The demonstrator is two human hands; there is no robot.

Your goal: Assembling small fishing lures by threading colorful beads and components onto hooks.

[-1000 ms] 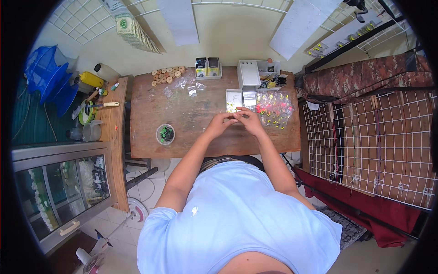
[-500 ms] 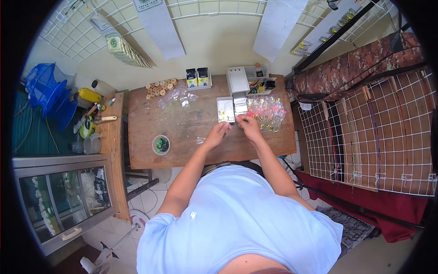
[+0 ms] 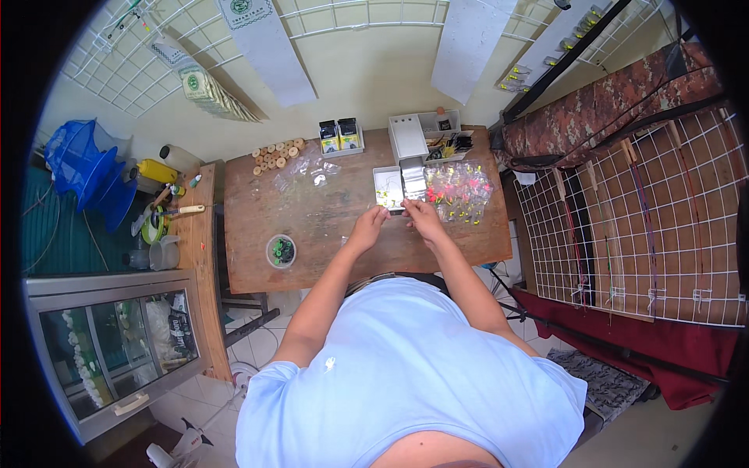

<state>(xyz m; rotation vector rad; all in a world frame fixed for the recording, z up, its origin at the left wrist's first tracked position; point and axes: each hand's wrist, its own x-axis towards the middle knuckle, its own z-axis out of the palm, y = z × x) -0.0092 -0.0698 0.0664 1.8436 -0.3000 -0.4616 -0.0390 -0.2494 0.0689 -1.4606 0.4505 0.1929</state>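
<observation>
to the left of the left hand (image 3: pixel 369 226), a broad lane of bare wood on the table (image 3: pixel 331 214) runs between the round tub (image 3: pixel 281 251) near the front edge and the wooden rounds (image 3: pixel 277 156) and clear plastic bags (image 3: pixel 316 170) at the back. straight ahead, the white tray (image 3: pixel 382 175) and the white box (image 3: pixel 408 139) behind it obstruct a low forward reach, while beyond the right hand (image 3: pixel 424 220) the spread of small packets (image 3: pixel 460 189) leaves passage along the front right corner.
</observation>
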